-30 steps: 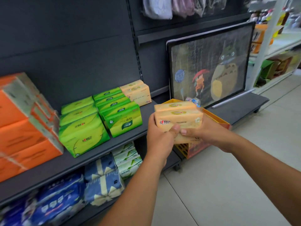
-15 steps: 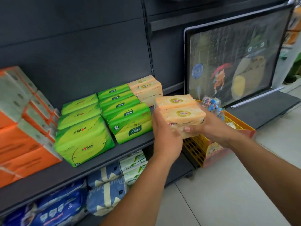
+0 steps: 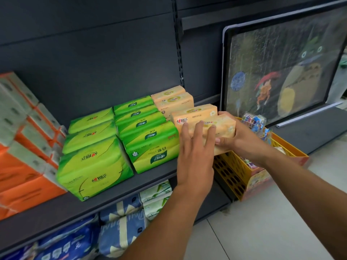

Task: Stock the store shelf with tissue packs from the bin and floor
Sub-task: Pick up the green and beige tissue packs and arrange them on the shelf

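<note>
**Two peach packs at the right end of the shelf**

The right hand (image 3: 239, 136) grasps a pair of peach tissue packs (image 3: 195, 114), its fingers wrapped round their right end and the thumb across the front. The left hand (image 3: 195, 147) is released, its straight fingers laid flat against the front face of the nearer pack. The pair sits at the right end of the dark shelf (image 3: 131, 186), just in front of two stocked peach packs (image 3: 172, 99) of the same kind and beside the green tissue packs (image 3: 150, 141). The hands hide the underside, so the pair may rest on the shelf or hang just above it.

More green packs (image 3: 92, 166) stand further left, then orange packs (image 3: 20, 166). A yellow bin (image 3: 231, 173) stands on the floor (image 3: 262, 226) below the right hand, with small wrapped goods in it. A framed cartoon picture (image 3: 281, 68) leans behind the bin. Blue packs (image 3: 120, 229) fill the lower shelf.
</note>
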